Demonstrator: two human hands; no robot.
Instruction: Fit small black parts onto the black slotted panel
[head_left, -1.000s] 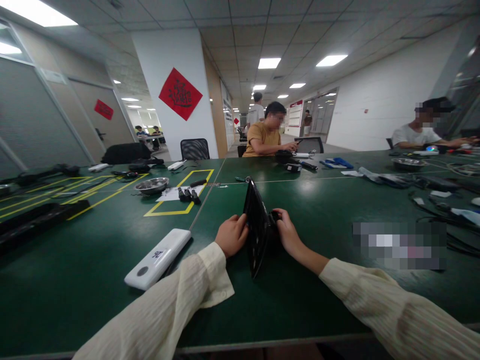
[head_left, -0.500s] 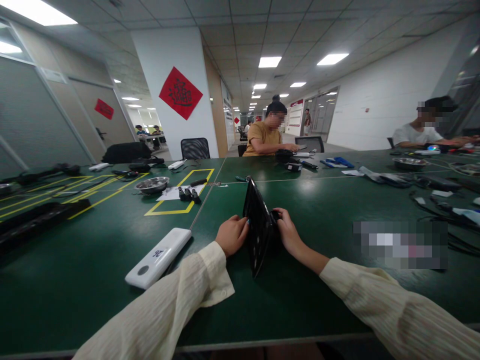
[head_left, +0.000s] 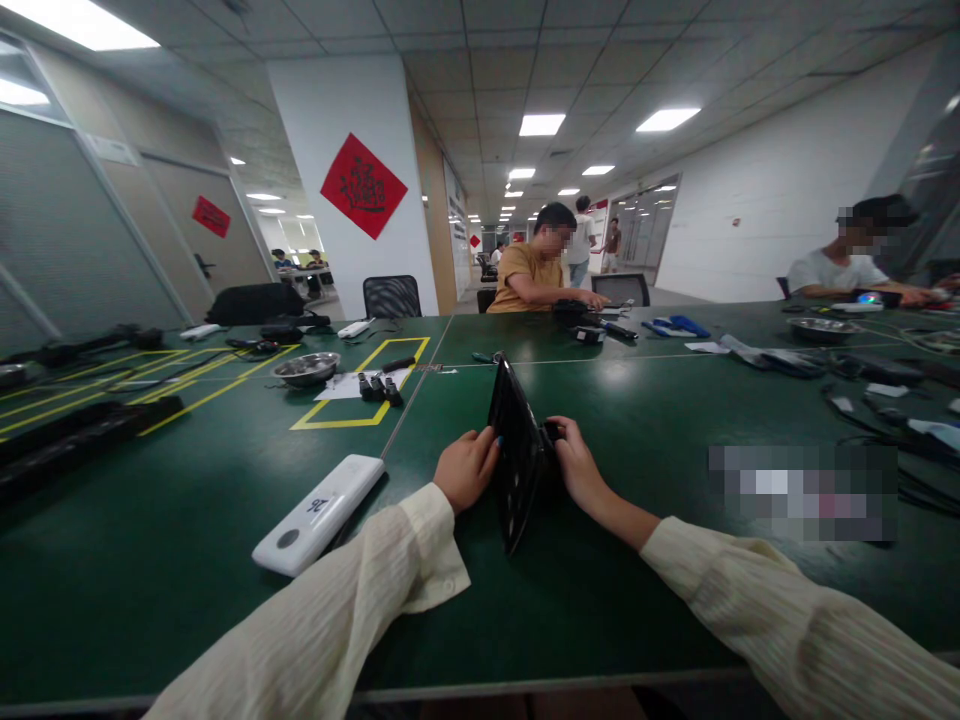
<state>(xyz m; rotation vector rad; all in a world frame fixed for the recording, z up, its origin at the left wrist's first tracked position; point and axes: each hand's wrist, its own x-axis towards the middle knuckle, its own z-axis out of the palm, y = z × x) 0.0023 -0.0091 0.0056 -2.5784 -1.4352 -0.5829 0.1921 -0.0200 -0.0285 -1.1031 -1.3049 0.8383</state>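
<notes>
A thin, glossy black panel (head_left: 517, 465) stands on edge on the green table, seen almost edge-on and leaning slightly. My left hand (head_left: 466, 468) is closed at its left side, thumb and fingers against the panel. A small blue spot shows at the thumb tip; what it is I cannot tell. On the other side, my right hand (head_left: 576, 462) is closed round a dark part behind the panel, with fingertips partly hidden. Left of my left forearm lies a white power bank (head_left: 322, 513) with dark digits on it.
Beyond the panel, a metal bowl (head_left: 306, 369) and several small black parts (head_left: 379, 388) sit by yellow tape. A long black tray-like object (head_left: 82, 445) lies far left. Cables (head_left: 877, 425) and bags are at right. A co-worker (head_left: 529, 275) sits opposite; another (head_left: 840, 265) sits far right.
My hands and the black panel stay almost in place. Opposite, the co-worker's head and hand have shifted. A standing person in a white top now shows behind that co-worker.
</notes>
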